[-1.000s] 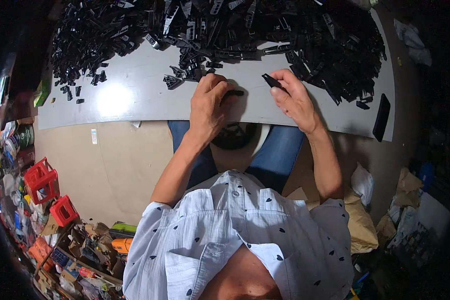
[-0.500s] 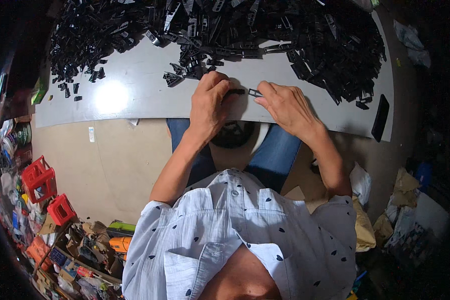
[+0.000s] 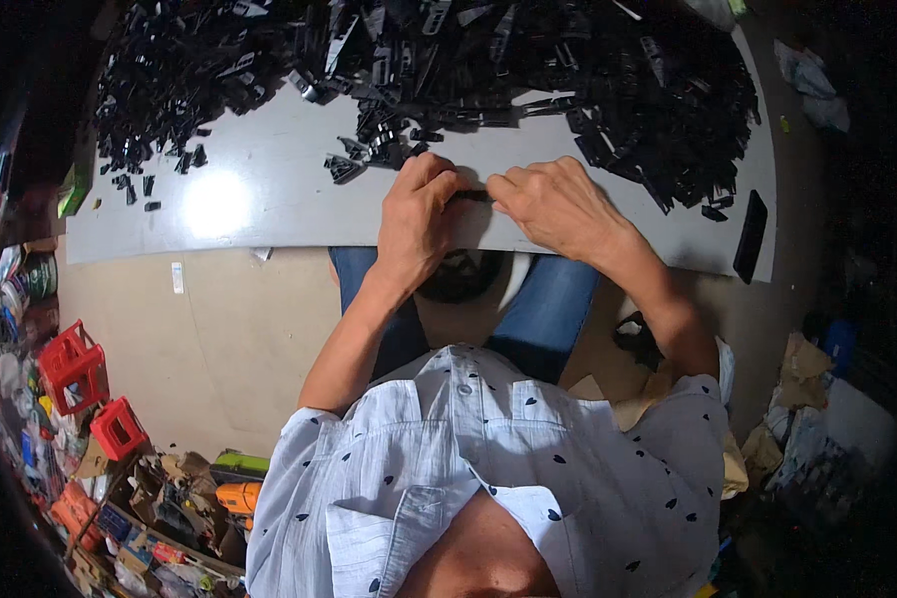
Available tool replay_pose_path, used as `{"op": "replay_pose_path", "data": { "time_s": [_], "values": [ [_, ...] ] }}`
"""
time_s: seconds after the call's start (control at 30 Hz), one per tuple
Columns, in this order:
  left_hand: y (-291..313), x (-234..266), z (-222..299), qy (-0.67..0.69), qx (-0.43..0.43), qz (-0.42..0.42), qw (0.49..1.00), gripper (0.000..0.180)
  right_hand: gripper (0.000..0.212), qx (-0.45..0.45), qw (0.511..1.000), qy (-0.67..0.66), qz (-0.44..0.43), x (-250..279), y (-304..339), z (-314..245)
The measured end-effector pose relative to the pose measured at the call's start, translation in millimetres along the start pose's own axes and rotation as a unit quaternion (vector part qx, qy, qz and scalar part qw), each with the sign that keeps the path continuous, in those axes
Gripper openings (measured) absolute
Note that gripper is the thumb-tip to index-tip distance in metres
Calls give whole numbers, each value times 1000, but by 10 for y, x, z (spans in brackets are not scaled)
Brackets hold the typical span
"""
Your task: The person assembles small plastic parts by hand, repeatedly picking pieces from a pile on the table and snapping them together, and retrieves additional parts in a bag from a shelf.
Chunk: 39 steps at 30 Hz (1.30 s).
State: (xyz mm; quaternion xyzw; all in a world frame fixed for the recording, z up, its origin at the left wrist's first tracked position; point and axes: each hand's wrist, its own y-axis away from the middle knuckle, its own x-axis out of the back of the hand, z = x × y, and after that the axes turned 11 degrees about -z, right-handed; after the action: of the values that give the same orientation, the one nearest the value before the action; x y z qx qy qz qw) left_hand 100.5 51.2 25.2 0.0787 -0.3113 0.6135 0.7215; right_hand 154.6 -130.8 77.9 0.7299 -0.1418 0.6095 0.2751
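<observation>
Near the front edge of the grey-white table [image 3: 289, 164], my left hand [image 3: 415, 217] is closed around a small black plastic piece [image 3: 476, 195], part of which shows between my hands. My right hand [image 3: 558, 207] is closed too, its fingertips meeting the right end of that piece. A slim black frame was in the right fingers earlier; now the fingers cover it, and I cannot see how the two parts fit. Beyond my hands lies a small cluster of loose black parts [image 3: 381, 145], close to the left knuckles.
A large heap of black plastic parts [image 3: 608, 70] spreads over the table's far side, with smaller pieces [image 3: 154, 110] at left. A flat black slab [image 3: 750, 237] lies by the right edge. Two red plastic stools [image 3: 73, 369] and cluttered boxes [image 3: 169, 498] stand at lower left.
My right hand has moved left, closing the gap to my left hand. The slim frame in its fingers has come up against the black piece and is hidden now.
</observation>
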Motion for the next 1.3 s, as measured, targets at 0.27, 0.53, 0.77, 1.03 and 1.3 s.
{"op": "replay_pose_path", "data": {
  "time_s": [0.27, 0.53, 0.77, 1.03, 1.3],
  "values": [
    [37, -213, -253, 22, 33, 45, 998, 13, 13, 153, 984, 86, 3, 25, -175, 9],
    [35, -222, -201, 327, 141, 70, 932, 13, 14, 185, 973, 121, -64, 66, -374, -113],
    [2, -198, -209, 137, 39, 49, 989, 13, 16, 164, 981, 100, -20, 22, -337, -87],
    [-44, -174, -305, 313, 123, 64, 940, 15, 17, 150, 983, 102, -19, -19, -377, -106],
    [-61, -167, -233, 73, -3, 57, 996, 15, 16, 141, 984, 110, -8, -25, -393, -61]
  ]
}}
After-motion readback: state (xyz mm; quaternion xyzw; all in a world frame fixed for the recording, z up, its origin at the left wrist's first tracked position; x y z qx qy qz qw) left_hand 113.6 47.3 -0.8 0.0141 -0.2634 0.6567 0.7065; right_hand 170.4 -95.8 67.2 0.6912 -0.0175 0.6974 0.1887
